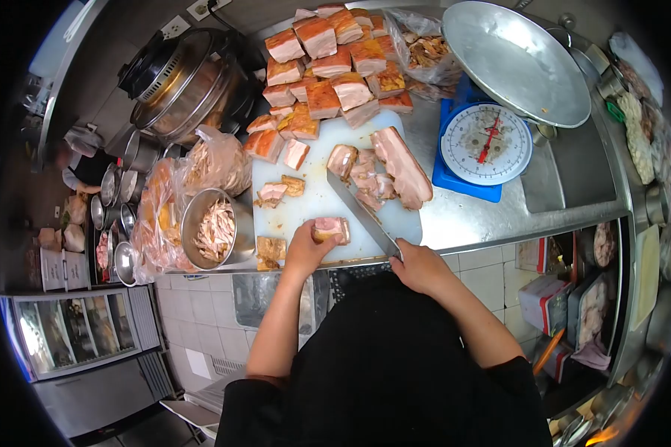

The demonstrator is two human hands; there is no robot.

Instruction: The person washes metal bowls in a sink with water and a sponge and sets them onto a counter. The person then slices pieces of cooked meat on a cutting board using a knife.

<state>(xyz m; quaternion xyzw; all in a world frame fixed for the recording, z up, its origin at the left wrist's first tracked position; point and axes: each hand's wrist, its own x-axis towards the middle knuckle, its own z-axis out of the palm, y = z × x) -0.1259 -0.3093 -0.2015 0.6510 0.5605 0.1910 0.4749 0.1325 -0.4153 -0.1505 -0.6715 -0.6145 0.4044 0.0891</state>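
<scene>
A: Which hand bears the knife?
B: The right hand [417,267], wrapped firmly around the handle of the knife [364,214]; the blade slants across the white cutting board [287,216], its tip beside the chopped meat [365,177].
A: And the left hand [304,249]?
B: Partly curled, it pinches a small piece of meat [331,229] near the board's front edge.
A: The surroundings?
B: A long slab of pork [402,167] lies on the board, right of the chopped meat. Brown-skinned blocks [332,63] are piled behind; a metal bowl [238,231] of shreds stands at left, a blue scale [486,160] at right on the tabletop [462,220].
</scene>
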